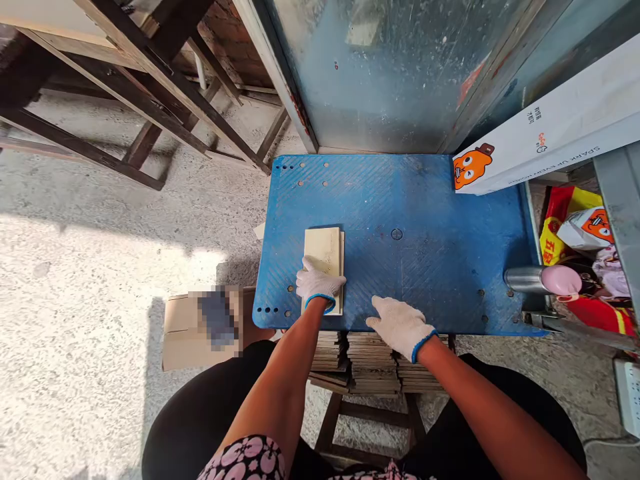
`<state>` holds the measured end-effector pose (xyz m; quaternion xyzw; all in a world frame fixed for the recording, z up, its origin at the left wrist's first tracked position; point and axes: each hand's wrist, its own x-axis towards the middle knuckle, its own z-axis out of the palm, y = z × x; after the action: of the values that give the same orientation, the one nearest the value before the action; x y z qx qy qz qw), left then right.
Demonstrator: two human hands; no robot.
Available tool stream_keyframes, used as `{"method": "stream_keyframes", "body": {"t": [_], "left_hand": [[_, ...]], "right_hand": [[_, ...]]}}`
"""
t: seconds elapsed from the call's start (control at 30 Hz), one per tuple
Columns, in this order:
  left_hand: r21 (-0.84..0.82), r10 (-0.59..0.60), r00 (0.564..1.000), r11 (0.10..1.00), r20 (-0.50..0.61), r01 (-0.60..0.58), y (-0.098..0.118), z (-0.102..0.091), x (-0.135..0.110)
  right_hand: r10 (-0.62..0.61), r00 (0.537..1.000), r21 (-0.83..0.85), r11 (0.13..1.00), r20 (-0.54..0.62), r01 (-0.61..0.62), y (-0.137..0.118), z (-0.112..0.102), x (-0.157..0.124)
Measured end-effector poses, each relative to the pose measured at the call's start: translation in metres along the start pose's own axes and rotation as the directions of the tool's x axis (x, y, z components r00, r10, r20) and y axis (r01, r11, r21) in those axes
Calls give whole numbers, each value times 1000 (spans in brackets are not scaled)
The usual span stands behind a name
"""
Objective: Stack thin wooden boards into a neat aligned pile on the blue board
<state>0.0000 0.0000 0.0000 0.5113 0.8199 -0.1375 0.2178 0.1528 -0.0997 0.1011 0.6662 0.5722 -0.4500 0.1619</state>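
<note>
My left hand (318, 281), in a white knit glove with a blue cuff, grips a small pile of thin wooden boards (323, 243) lying flat on the blue plastic table (420, 267). Its thumb is at the right edge of the boards and its fingers are at the left. My right hand (403, 325), gloved the same way, is over the table's near edge, apart from the boards. No object shows in it, and its thumb and fingers are spread. Just below that edge, several stacks of similar thin boards (373, 363) stand between my knees on a wooden stool (375, 417).
A long white box (545, 127) juts over the table's back right corner. A steel bottle with a pink lid (530, 280) lies at the right edge, near bright packets (560, 213). Cardboard (183, 333) lies on the floor at left. A wooden frame (150, 80) stands behind.
</note>
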Motion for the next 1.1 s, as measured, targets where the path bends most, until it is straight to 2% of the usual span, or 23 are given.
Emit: {"method": "stream_keyframes", "body": {"t": [0.2,0.37,0.47,0.57,0.63,0.7,0.83,0.93,1.0,1.1], "left_hand": [[-79,-28,999,996,30,31,-1,-5,6],[-115,-2,997,993,83,12,-6,-23,0],[-163,50,991,986,126,-29,-13,-35,-10],[-220,150,980,968,129,-119,-19,-46,-30],[-253,238,965,946,111,-204,-23,-52,-50],[-272,317,944,920,87,-284,-27,-57,-74],[-295,440,897,864,44,-409,-33,-61,-122],[-306,487,873,833,9,-461,-37,-55,-147],[-301,497,867,822,-33,-483,-41,-49,-157],[-278,533,838,792,-120,-544,-49,-42,-168]], "right_hand": [[10,1000,19,1000,19,-10,0,0,3],[15,1000,85,996,1,-15,3,-3,4],[14,999,183,983,-37,-7,7,-9,5],[47,993,366,931,-104,-6,14,-18,6],[73,984,516,856,-161,21,17,-25,8],[77,974,664,742,-214,88,19,-30,8],[-21,966,876,417,-257,242,18,-39,1],[-128,953,934,201,-273,295,14,-43,-16],[-178,945,943,143,-275,301,12,-44,-29],[-119,961,951,158,-250,267,9,-39,-45]]}}
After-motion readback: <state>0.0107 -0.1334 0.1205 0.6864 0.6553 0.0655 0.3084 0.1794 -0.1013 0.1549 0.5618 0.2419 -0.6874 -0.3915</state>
